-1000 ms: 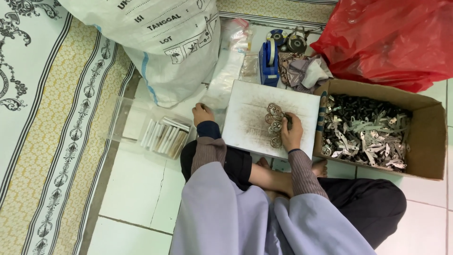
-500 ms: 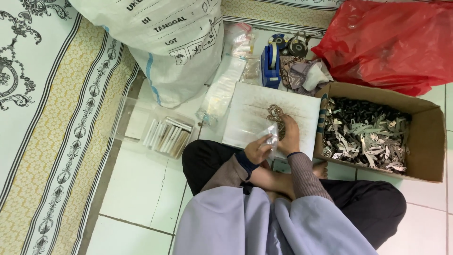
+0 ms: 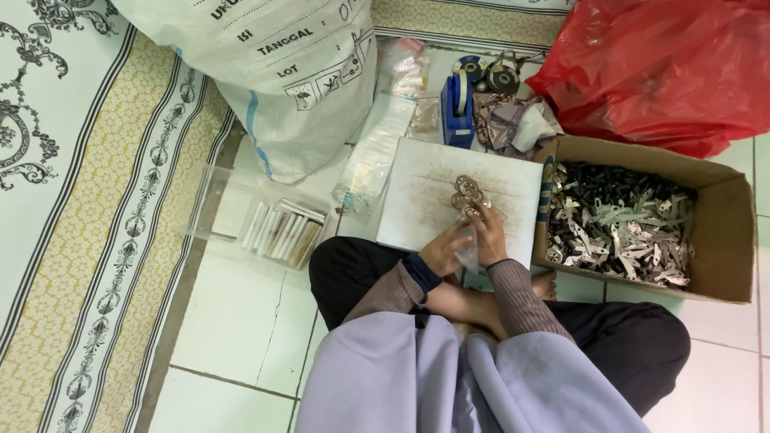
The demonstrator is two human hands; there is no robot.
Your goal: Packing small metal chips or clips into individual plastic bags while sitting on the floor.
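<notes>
A small clear bag (image 3: 468, 250) is held between the left hand (image 3: 443, 250) and the right hand (image 3: 491, 235), both closed on it, over a white board (image 3: 425, 192). Only a few shiny metal pieces (image 3: 466, 192) are left there. Many more are piled in the cardboard box (image 3: 726, 240), so much seems left.

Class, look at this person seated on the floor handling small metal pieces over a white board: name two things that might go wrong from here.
1. The left hand and right hand hold a small clear bag near the white board's front edge; pieces might miss it and fall into the lap.
2. The little pile of metal rings lies loose on the board, so a nudge may scatter it across the tiles.
</notes>
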